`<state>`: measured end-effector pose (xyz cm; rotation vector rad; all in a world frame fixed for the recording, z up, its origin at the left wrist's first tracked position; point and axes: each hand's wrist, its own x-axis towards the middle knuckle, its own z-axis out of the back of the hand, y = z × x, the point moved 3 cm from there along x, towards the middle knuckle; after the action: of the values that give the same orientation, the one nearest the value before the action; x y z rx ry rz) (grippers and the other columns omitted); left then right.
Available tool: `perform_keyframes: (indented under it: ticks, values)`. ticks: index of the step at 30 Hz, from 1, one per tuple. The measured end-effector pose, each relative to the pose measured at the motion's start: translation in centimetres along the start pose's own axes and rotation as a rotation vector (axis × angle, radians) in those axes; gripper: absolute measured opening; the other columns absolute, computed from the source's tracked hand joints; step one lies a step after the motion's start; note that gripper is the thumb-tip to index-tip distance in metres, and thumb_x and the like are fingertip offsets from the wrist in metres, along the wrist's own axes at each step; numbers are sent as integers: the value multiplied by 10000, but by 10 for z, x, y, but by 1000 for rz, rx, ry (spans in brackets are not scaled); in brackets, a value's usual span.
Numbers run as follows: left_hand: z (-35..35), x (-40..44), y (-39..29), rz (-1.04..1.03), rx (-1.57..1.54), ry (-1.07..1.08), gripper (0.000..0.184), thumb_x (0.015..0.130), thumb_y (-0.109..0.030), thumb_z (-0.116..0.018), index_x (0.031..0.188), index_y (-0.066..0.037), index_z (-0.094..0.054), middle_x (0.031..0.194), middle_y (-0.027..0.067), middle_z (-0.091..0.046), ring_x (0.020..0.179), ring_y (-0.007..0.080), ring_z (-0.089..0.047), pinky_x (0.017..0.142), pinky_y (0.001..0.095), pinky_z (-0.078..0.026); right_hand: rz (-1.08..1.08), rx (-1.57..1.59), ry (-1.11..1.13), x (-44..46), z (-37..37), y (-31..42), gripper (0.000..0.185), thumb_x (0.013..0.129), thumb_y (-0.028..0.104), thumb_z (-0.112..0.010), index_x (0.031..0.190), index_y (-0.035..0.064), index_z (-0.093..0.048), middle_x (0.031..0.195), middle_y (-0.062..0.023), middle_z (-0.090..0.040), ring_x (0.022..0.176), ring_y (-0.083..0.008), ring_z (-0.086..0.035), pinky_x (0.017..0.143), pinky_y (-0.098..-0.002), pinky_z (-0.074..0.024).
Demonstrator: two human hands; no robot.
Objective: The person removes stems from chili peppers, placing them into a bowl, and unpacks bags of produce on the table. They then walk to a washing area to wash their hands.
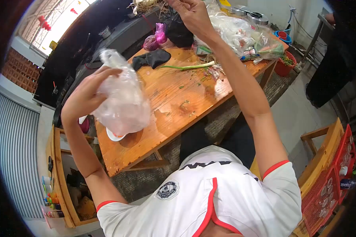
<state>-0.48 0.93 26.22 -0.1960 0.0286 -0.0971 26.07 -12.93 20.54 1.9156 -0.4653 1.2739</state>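
My left hand (87,93) is curled around the upper side of a clear plastic bag (124,98), which stands puffed up on the wooden table's left end. Beneath the bag shows the rim of a white dish (115,135) with something orange at its edge. My right hand (192,15) is raised at the top of the view, fingers pinched together and partly cut off by the frame. Right beside those fingertips is a bunch of dry, straw-coloured roots (146,6); what the fingers grip is not clear. A green-stalked spring onion (194,67) lies on the table below my right forearm.
Scraps dot the wooden table (162,134). Toward its back are a black cloth-like item (156,58), a pink bag (160,33), a black bag (180,31) and heaped clear bags (233,33). A red bucket (284,65) stands beyond. Another person's dark-clothed leg (328,75) is at right.
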Motion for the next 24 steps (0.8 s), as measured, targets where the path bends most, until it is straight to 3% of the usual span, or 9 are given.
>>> perform_keyframes:
  ticks: [2,3,6,8,10,14,18,19,24]
  values:
    - [17,-16,-8,12,34,-73,697,556,85,-492,1251,29,-505,1228,172,-560,1201,304,-523,1087,388,-322,132,-245,134,-8,8,3,208,893,212,-673,1014,47,-708,1129,-119,-588,873,-174,-634,760,-269,-499]
    - [23,-25,-7,59,79,-119,708,555,80,-490,1261,28,-506,1234,173,-556,1214,300,-508,1091,378,-309,20,-220,199,-20,6,14,217,868,211,-695,1032,68,-707,1122,-124,-608,898,-207,-642,807,-307,-510]
    - [44,-47,2,12,89,-307,642,667,32,-535,1305,25,-470,1325,149,-530,1271,271,-467,1118,373,-280,103,-348,342,-67,3,21,268,839,194,-710,1079,76,-690,1160,-127,-590,968,-260,-635,851,-361,-514]
    - [56,-49,5,-12,126,-388,566,825,-129,-563,1358,15,-440,1371,144,-501,1287,259,-452,1124,388,-276,125,-357,482,-107,2,7,304,824,177,-710,1115,96,-677,1188,-137,-568,1014,-296,-619,878,-387,-514]
    - [60,-42,-6,-63,201,-565,588,700,38,-456,1287,19,-492,1307,141,-549,1262,250,-482,1110,361,-290,112,-358,580,-141,2,0,325,819,162,-702,1138,115,-668,1208,-149,-546,1044,-326,-605,895,-407,-514]
    - [62,-17,-13,-63,396,-664,545,838,-144,-529,1359,1,-464,1350,156,-519,1289,252,-450,1117,394,-292,14,-314,673,-194,1,-3,344,845,148,-665,1188,139,-640,1214,-158,-522,1020,-336,-615,863,-410,-524]
    - [56,19,-19,-168,418,-784,568,790,-105,-529,1350,-21,-480,1309,144,-541,1255,261,-478,1102,400,-315,-260,-172,735,-224,0,3,365,852,163,-654,1214,133,-619,1228,-165,-498,930,-342,-645,772,-411,-549]
    - [51,30,-29,-245,376,-850,607,700,41,-473,1293,-74,-535,1232,120,-579,1190,291,-533,1054,382,-369,-222,-230,788,-230,-1,0,382,852,174,-655,1229,136,-607,1251,-164,-487,911,-340,-649,754,-409,-550]
    - [32,88,-55,-353,372,-920,492,774,-74,-539,1264,-96,-555,1219,111,-590,1159,280,-556,1019,394,-406,-181,-687,916,-221,7,11,505,830,264,-693,1302,164,-542,1316,-152,-472,860,-327,-652,693,-401,-551]
